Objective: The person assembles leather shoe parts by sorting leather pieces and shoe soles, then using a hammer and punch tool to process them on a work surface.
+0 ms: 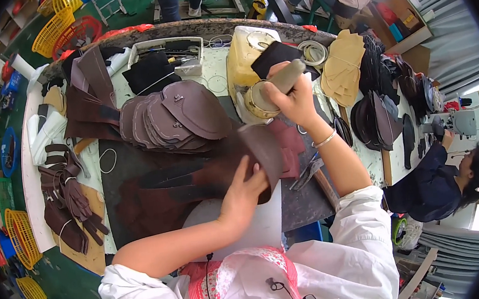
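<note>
My right hand is closed round the thick, pale handle of what looks like a glue brush. Its broad round end, crusted yellowish, is at the side of a cut-open yellowed plastic container; whether the two touch I cannot tell. My left hand grips the near edge of a dark brown leather piece, which curls upward and is partly blurred. More brown leather lies on the dark work mat to the left. Beyond it sits a stack of stitched, rounded leather pieces.
A white tray of tools stands at the back. Dark red pieces and scissors lie near my right arm. Bundled leather straps are at left, tan cut pieces at right. Another person works at a sewing machine.
</note>
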A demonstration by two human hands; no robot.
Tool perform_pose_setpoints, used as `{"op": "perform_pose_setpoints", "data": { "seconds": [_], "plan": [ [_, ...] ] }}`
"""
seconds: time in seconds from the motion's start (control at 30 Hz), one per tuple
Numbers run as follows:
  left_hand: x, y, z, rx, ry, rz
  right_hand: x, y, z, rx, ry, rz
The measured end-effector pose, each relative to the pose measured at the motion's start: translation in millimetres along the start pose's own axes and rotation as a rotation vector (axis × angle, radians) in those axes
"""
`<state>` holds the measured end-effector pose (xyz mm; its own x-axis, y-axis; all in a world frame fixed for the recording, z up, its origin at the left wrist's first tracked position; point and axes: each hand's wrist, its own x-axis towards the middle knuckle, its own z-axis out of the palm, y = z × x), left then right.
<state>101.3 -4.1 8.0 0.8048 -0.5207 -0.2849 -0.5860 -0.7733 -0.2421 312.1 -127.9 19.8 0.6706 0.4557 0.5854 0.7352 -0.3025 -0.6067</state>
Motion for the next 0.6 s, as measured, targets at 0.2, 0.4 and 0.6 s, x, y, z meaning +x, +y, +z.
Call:
{"op": "perform_pose_setpoints", "data": {
  "seconds": [0.2, 0.4, 0.6],
  "plan": [
    [-9.2, -33.3, -23.5, -0.198, 0.224, 0.456, -9.1, 0.2, -1.0, 0.171, 0.201, 0.063],
    [62.3, -138.0, -62.9, -0.575, 0.702, -0.163, -10.5, 7.7, -2.5, 0.101, 0.033, 0.006],
    [183.8, -186.7, -74.6, -0.496, 0.587, -0.186, -2.3, -2.9, 0.4, 0.007, -0.049, 0.005]
  ]
}}
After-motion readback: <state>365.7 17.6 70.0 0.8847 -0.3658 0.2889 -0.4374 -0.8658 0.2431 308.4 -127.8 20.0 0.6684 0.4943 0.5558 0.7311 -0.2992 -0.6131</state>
